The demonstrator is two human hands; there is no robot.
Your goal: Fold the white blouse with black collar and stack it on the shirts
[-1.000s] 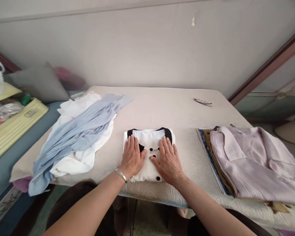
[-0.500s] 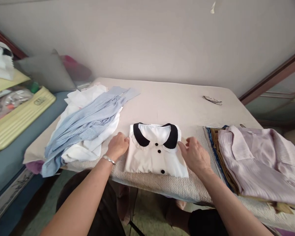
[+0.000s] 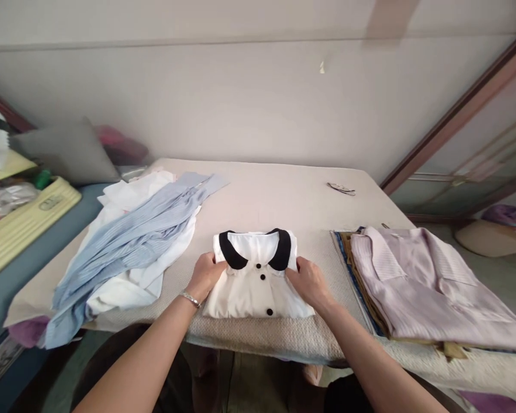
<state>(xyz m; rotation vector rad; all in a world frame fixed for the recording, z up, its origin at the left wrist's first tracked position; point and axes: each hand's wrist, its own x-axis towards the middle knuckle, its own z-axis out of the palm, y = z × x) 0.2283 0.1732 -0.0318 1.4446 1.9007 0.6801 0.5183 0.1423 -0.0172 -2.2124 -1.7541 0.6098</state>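
Observation:
A folded white blouse (image 3: pixel 253 292) with a black collar and black buttons lies at the table's front edge, collar away from me. My left hand (image 3: pixel 206 274) is closed on its left side, thumb on top and fingers tucked under or behind the cloth. On the opposite side my right hand (image 3: pixel 308 281) grips the blouse the same way, thumb over the edge near the collar. A silver bracelet (image 3: pixel 191 299) sits on my left wrist.
Left of the blouse lies a loose heap with a light blue striped garment (image 3: pixel 141 229) and white clothes (image 3: pixel 124 295). To the right is a folded stack topped by a lilac shirt (image 3: pixel 430 292). Eyeglasses (image 3: pixel 341 189) rest at the back of the covered table (image 3: pixel 266 195).
Both hands have closed from the blouse's sides onto its edges, thumbs now over the cloth. The camera view has shifted, so everything sits lower and further left.

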